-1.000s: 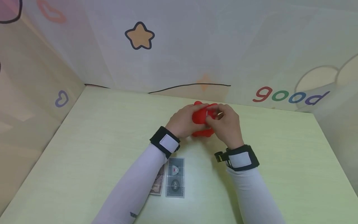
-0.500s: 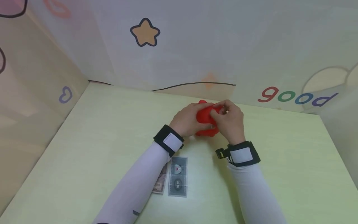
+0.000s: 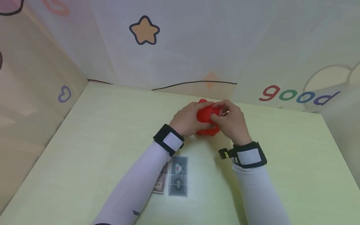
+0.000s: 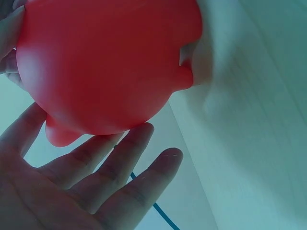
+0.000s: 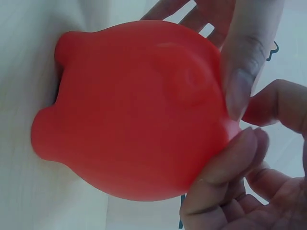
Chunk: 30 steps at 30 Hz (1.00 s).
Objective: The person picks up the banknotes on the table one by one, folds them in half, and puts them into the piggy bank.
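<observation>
A red piggy bank [image 3: 204, 115] with short rounded feet is tilted near the back of the table. My left hand [image 3: 187, 120] holds it from the left. In the left wrist view its fingers spread along the round red body [image 4: 105, 62]. My right hand [image 3: 234, 123] is at the bank's upper right side, thumb and bent fingers pinching there. The right wrist view has those fingertips meeting at one end of the bank [image 5: 129, 110], close to the other hand's thumb. Whatever lies between the right fingertips is hidden.
A grey-blue banknote [image 3: 178, 176] lies flat on the pale table [image 3: 112, 125], nearer the body. Beside it a brownish banknote [image 3: 161, 181] is partly covered by the left sleeve. A printed wall sheet [image 3: 182, 47] rises just behind the bank.
The head view has shifted slightly. Both hands stay at the piggy bank, with small movements of the right fingers and a slight turn of the right wrist to the right. The banknotes have not moved.
</observation>
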Each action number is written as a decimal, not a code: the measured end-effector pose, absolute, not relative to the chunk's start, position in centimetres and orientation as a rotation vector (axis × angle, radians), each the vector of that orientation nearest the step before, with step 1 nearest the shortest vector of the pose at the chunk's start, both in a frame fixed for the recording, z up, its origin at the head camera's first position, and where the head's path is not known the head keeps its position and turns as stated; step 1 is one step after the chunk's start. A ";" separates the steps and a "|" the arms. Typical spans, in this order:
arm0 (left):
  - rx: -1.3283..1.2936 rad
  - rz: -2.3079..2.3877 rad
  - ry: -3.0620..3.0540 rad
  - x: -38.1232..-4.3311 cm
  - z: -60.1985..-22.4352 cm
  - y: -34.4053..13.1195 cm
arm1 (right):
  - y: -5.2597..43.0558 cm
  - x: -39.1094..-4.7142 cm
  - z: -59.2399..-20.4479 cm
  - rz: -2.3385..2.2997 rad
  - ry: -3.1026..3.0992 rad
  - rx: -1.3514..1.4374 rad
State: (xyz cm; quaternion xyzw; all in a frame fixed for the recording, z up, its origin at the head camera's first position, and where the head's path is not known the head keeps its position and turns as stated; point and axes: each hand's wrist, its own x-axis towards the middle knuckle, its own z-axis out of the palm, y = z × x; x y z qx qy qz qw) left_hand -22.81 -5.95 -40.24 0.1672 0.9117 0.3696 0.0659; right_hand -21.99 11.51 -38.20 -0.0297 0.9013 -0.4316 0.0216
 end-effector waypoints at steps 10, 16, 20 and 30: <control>0.488 1.116 2.737 -22.8 -40.2 -5.9 | 11.3 -22.2 -39.0 -1.407 2.853 -0.015; 0.485 1.122 2.739 -22.8 -40.0 -6.0 | 11.3 -22.4 -39.2 -1.453 2.849 -0.025; 0.480 1.130 2.737 -22.8 -40.1 -6.0 | 11.3 -22.5 -39.3 -1.454 2.855 -0.050; 0.472 1.128 2.732 -22.9 -40.2 -5.9 | 12.3 -22.1 -38.1 -1.345 2.793 -0.182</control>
